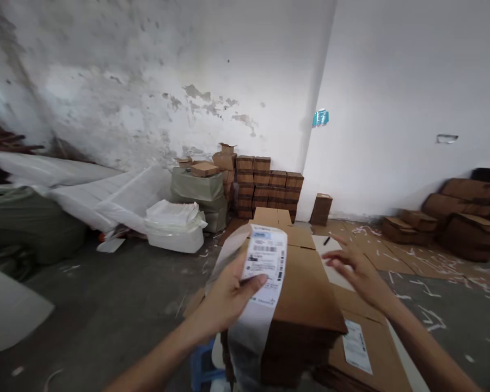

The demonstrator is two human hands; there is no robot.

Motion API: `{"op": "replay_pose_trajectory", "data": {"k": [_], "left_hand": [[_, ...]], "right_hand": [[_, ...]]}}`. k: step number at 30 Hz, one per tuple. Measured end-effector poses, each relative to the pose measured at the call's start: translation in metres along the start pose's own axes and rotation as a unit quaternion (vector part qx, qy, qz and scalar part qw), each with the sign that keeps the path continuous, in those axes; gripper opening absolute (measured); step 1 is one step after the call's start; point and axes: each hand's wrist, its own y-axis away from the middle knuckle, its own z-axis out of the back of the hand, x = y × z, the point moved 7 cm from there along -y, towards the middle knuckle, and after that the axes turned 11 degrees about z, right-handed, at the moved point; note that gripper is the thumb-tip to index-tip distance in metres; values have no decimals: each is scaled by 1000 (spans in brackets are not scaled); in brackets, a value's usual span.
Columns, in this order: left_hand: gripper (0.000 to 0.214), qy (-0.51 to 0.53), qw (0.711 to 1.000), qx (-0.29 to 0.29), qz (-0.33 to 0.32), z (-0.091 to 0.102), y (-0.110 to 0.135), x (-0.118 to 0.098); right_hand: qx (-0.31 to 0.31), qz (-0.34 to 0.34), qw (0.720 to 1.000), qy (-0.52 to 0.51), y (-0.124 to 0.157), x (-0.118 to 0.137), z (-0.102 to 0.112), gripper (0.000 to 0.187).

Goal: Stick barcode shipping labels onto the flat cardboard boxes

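Note:
My left hand [228, 296] is closed on a strip of white shipping labels [265, 267], thumb pressed on the top label, with the strip trailing down over the front. Under it lies a brown cardboard box [306, 294] on a stack of boxes. My right hand [357, 269] hovers open, fingers spread and slightly blurred, above the box's right side and a white sheet [330, 256]. A black pen [326, 240] lies on that sheet. Another labelled box [367, 348] sits lower right.
Stacked brown cartons [267, 182] stand against the peeling wall at the corner. White and green wrapped bundles [175, 226] lie left of them. Flattened cardboard [461, 215] is piled at right. Paper scraps litter the concrete floor [118, 305]. A blue stool [202, 362] is below.

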Motion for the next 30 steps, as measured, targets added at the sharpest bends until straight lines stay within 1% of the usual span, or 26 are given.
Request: {"op": "replay_pose_trajectory", "data": {"k": [1,2,3,4,5,6,7,9,10,11,13,14,16,17,19,20,21,23,24,25,26,28,29,30], "left_hand": [[39,-51,999,3,-18,-5,2,-2],[32,-97,995,-3,-34,-6,4,-2],[29,-133,990,-14,-43,-5,7,-2],[29,-157,986,-30,-46,-2,10,-2],[31,-172,983,-41,-45,2,12,-1],[32,-183,981,-44,-41,6,15,1],[33,-195,979,-40,-39,8,18,2],[35,-219,974,-29,-44,10,23,3],[37,-231,971,-22,-48,10,25,3],[38,-238,970,-14,-51,10,28,3],[37,-220,975,7,-39,10,31,3],[35,-185,982,23,-21,10,32,3],[33,-44,997,42,43,13,32,6],[37,46,994,42,86,14,31,9],[42,204,965,12,166,15,27,17],[43,255,948,-11,191,16,23,19],[41,284,936,-33,205,17,19,21],[37,308,927,-72,200,25,7,23],[36,316,926,-93,186,33,1,23],[36,325,923,-120,169,45,-4,25],[36,335,917,-152,154,60,-7,28],[35,349,903,-216,126,92,-9,37],[34,349,900,-234,119,104,-9,42],[33,338,902,-245,110,114,-8,46]], "right_hand": [[61,30,997,-28,-11,33,-25,37],[99,57,992,-47,-19,63,-44,37],[119,76,988,-57,-24,86,-59,33],[124,87,986,-62,-26,103,-69,26],[118,86,987,-66,-27,111,-75,21],[111,75,988,-71,-27,114,-80,20],[108,60,989,-80,-26,112,-85,26],[122,27,986,-113,-25,103,-95,51],[136,11,982,-131,-25,98,-100,59],[153,-3,977,-150,-25,95,-104,57],[185,-16,963,-195,-28,96,-109,38],[189,-17,959,-211,-29,98,-110,30],[164,-5,964,-209,-32,105,-107,22],[145,7,971,-192,-31,108,-106,19],[126,56,981,-135,-28,118,-109,15],[123,95,982,-103,-25,126,-111,14],[123,138,980,-70,-23,134,-112,13],[109,217,970,-10,-19,150,-103,12],[93,239,967,5,-19,156,-93,12],[72,243,967,6,-21,158,-79,11],[41,234,971,-6,-24,157,-62,10],[-59,195,977,-58,-35,144,-27,7],[-105,168,977,-77,-39,131,-16,9],[-129,140,979,-70,-44,116,-13,14]]}}
